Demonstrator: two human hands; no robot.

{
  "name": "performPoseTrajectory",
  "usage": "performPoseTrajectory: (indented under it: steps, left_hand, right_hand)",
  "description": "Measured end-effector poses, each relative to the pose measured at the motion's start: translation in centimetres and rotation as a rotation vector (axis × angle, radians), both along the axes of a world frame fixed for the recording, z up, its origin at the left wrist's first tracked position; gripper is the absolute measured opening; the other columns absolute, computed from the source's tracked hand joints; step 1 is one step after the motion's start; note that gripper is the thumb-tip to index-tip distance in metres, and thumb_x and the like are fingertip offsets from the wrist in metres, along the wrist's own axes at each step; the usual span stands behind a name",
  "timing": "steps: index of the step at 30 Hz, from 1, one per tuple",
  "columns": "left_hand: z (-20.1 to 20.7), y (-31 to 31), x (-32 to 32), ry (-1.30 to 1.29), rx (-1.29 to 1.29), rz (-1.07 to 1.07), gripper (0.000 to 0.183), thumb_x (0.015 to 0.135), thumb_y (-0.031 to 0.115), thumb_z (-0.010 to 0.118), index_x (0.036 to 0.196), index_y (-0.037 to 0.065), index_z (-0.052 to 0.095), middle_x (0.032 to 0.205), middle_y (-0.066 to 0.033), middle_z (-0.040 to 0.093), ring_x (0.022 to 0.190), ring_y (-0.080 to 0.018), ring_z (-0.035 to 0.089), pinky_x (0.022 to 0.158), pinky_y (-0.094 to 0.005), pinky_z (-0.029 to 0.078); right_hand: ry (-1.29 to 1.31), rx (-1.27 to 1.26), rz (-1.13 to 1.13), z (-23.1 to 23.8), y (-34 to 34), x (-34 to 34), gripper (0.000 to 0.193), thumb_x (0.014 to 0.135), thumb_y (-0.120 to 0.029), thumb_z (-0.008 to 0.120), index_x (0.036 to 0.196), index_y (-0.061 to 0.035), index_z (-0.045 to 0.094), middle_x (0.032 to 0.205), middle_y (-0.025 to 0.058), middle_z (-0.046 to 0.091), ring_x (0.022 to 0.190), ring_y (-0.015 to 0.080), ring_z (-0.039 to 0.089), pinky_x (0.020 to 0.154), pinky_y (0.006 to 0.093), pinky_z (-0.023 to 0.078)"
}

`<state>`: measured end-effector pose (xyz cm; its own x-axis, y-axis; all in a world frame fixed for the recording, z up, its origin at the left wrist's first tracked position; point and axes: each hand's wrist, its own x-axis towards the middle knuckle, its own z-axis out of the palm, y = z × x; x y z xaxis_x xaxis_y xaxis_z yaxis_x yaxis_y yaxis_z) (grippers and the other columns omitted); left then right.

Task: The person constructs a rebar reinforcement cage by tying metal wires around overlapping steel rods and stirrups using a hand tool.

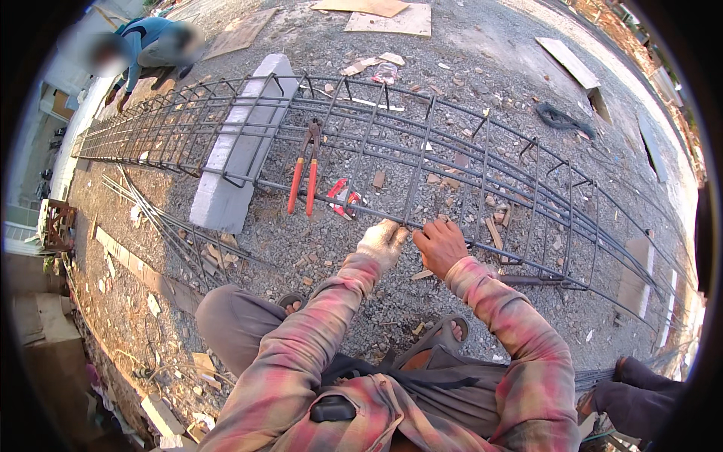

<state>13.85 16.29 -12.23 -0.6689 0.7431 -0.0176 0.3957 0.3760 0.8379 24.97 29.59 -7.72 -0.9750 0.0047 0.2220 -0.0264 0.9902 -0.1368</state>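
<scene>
Outdoors, rough gravel ground, strewn with wood scraps, spreads around the hands; a co-worker bends far off to their left. The steel rebar cage lies directly before the hands, its long axis crossing from far left to right, the narrowing left end pointing away. A pale block supports it left of them. The left hand, gloved, and bare right hand meet closely at its near bar, fingers bent; what they pinch I cannot tell.
</scene>
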Motion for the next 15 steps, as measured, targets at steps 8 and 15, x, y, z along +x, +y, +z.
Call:
performPoseTrajectory:
  steps: [8,15]
  left_hand:
    - [2.1,0.0,0.1,-0.183,-0.065,0.061,0.028,0.086,0.033,0.058,0.096,0.007,0.065,0.082,-0.0166,0.063,0.074,-0.0262,0.061,0.066,-0.0349,0.046]
    - [3.3,0.6,0.3,-0.19,-0.09,0.063,0.033,0.087,0.035,0.055,0.095,0.004,0.064,0.085,-0.0182,0.063,0.077,-0.0312,0.061,0.069,-0.0379,0.046]
  right_hand:
    - [-0.002,0.029,-0.027,-0.6,0.0,-0.3,0.017,0.066,-0.016,0.063,0.081,-0.0114,0.058,0.077,0.0032,0.051,0.079,0.0207,0.052,0.07,0.0368,0.037]
    - [-0.077,-0.381,-0.244,1.5,0.3,-1.2,0.042,0.068,-0.023,0.069,0.104,-0.008,0.054,0.1,0.0125,0.058,0.097,0.0298,0.054,0.084,0.0399,0.038]
